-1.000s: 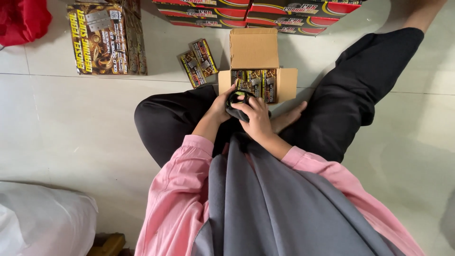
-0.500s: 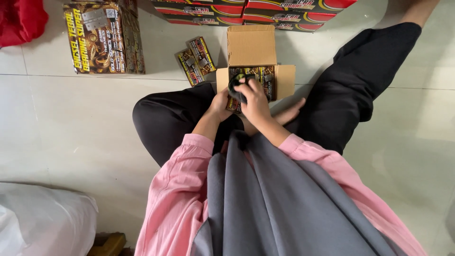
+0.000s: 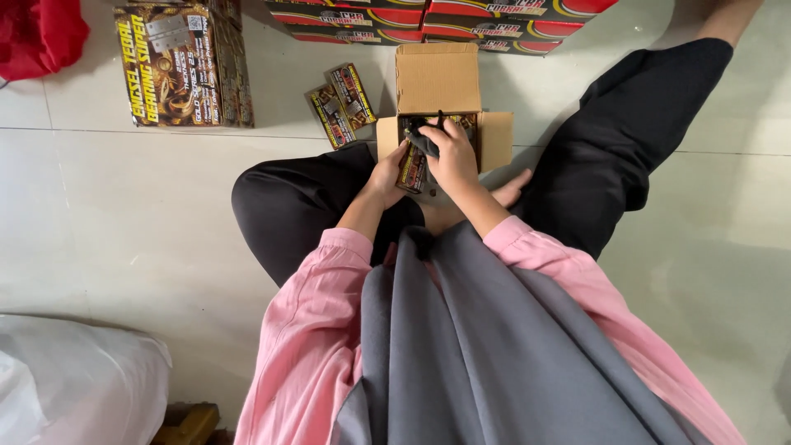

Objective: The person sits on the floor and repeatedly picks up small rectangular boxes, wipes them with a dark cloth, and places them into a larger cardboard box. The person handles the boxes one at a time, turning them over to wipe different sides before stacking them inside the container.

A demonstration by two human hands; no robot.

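A person is sitting cross-legged on a pale tiled floor (image 3: 107,214). The left hand (image 3: 387,175) is gripping a small printed packet (image 3: 411,167) at the open brown cardboard box (image 3: 438,82); the right hand (image 3: 453,156) is pinching a dark object (image 3: 424,142) over it. Larger printed cartons (image 3: 177,66) are lying along the floor's far edge.

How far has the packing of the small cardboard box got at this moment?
Done: the open cardboard box already holds some printed packs. In hand: the right hand pushes a dark item into the box while the left hand steadies a pack at its edge. Left: two small packs lie on the floor beside it, and the flaps are unclosed.
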